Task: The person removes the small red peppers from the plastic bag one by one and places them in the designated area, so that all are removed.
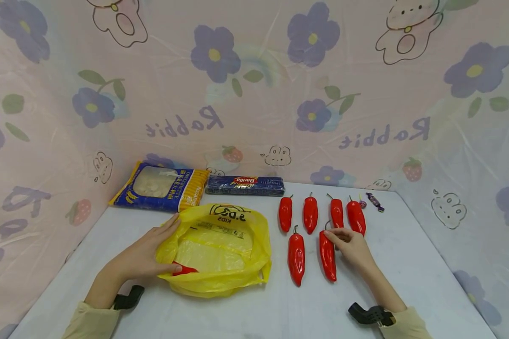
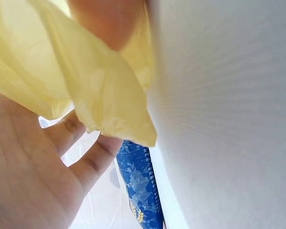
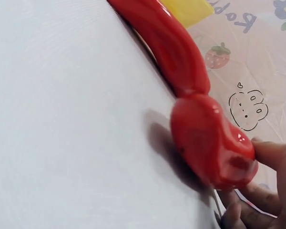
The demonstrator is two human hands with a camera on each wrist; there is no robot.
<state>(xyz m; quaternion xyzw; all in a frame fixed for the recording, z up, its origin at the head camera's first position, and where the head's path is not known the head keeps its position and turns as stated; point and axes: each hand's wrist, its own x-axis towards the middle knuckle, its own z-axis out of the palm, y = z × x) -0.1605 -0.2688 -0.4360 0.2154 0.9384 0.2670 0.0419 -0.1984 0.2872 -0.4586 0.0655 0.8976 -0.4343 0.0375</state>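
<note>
My left hand (image 1: 146, 254) rests at the left side of an open yellow plastic bag (image 1: 220, 285). Its fingers stretch along the outer left edge and the thumb lies at the front rim; in the left wrist view, yellow plastic (image 2: 95, 90) hangs before the fingers. Part of something red (image 1: 185, 269) shows inside the bag by the thumb. With thumb and fingertips my right hand (image 1: 351, 244) pinches the stem end of a glossy red pepper (image 1: 327, 259), also large in the right wrist view. Left of it lies another red pepper (image 1: 296, 259). Several more form a row behind.
A blue and yellow orecchiette packet (image 1: 152, 186) lies at the back left, beside a dark blue Barilla spaghetti pack (image 1: 245, 185). A purple wrapped candy (image 1: 375, 202) and a small lollipop (image 1: 362, 204) lie at the back right. Printed cloth walls (image 1: 254, 108) enclose the white table.
</note>
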